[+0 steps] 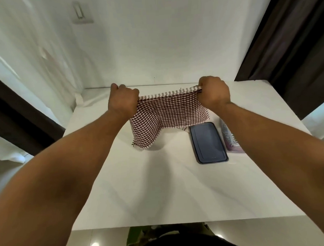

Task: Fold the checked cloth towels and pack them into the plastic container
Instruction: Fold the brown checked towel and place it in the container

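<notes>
A red-and-white checked towel [168, 111] hangs stretched in the air over the far half of the white table [160, 188]. My left hand [124, 100] grips its upper left corner and my right hand [214, 93] grips its upper right corner. The towel's lower left part droops down onto the table top. To the right lies a flat dark blue plastic lid [207, 142]. A clear plastic container [230, 138] stands just right of the lid, half hidden behind my right forearm.
The table stands against a white wall, with dark curtains [293, 42] at the right and a dark edge at the left. A glossy tiled floor shows below the table's front edge.
</notes>
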